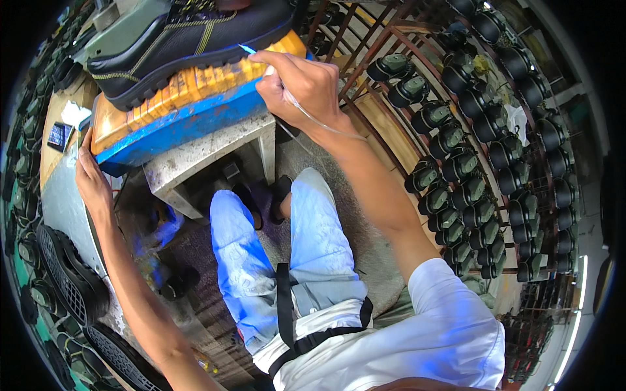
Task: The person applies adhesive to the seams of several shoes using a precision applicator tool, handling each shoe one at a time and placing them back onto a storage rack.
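Note:
My right hand [301,88] is closed around a slim pen-like tool [247,49], its pale blue tip at the side of a black shoe, just above the sole. A thin clear line runs from that hand past the wrist. The black shoe [189,39] has yellow stitching and a ridged sole, and sits on a yellow-orange ribbed block [189,88] with a blue side [189,124]. At the block's left end, my left hand [93,179] rests with fingers stretched along the edge, holding nothing visible. A grey-green form [124,36] shows inside the shoe.
A grey metal stand [215,146] supports the block, close above my knees. Loose black soles [68,277] lie on the left bench, with a phone [60,136] farther up. Racks full of black shoes [479,156] stand at the right.

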The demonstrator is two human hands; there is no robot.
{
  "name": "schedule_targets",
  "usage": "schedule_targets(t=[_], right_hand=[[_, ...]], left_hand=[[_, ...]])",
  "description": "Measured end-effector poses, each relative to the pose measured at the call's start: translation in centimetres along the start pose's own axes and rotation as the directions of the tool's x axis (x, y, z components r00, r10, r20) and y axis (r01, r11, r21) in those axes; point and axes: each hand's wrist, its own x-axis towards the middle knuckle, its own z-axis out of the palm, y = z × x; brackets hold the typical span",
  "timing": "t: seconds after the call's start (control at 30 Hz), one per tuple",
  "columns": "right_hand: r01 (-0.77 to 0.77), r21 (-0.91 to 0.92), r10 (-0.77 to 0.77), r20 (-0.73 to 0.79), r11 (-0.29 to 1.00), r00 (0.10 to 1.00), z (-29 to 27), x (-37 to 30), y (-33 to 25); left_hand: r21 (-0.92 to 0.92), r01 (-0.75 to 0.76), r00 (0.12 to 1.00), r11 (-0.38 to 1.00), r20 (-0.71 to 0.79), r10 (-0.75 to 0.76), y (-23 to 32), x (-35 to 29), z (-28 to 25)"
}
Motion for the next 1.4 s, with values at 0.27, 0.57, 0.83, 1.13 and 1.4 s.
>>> schedule_targets(t=[0.27, 0.57, 0.83, 1.13, 1.4], right_hand=[[-0.084, 0.036, 0.079, 0.112, 0.996, 0.99, -5.7, 1.9, 0.3], [-0.498, 0.572, 0.427, 0.266, 0.652, 0.864, -10.5, 2.7, -1.1], [-0.527, 0.431, 0.326, 0.458, 0.732, 0.827, -1.3, 1.1, -5.9], [-0.626, 0.118, 0.521, 0.448, 0.771, 0.727, 2.2, 2.8, -1.6], [-0.573, 0.347, 0.327, 0.559, 0.743, 0.762, 5.7, 3.7, 4.7]], left_hand=[[-0.188, 0.115, 0.991, 0.975, 0.088, -0.1, -3.8, 5.9, 0.7], [-0.066, 0.018, 0.968, 0.998, -0.247, -0.034, 2.0, -1.2, 4.1], [-0.229, 0.004, 0.997, 0.973, -0.069, -0.02, 15.3, -18.8, 5.8], [0.183, -0.523, 0.786, 0.832, 0.482, 0.388, 20.1, 8.7, 5.6], [0.054, -0.407, 0.865, 0.912, 0.343, 0.366, 22.8, 6.4, 6.0]])
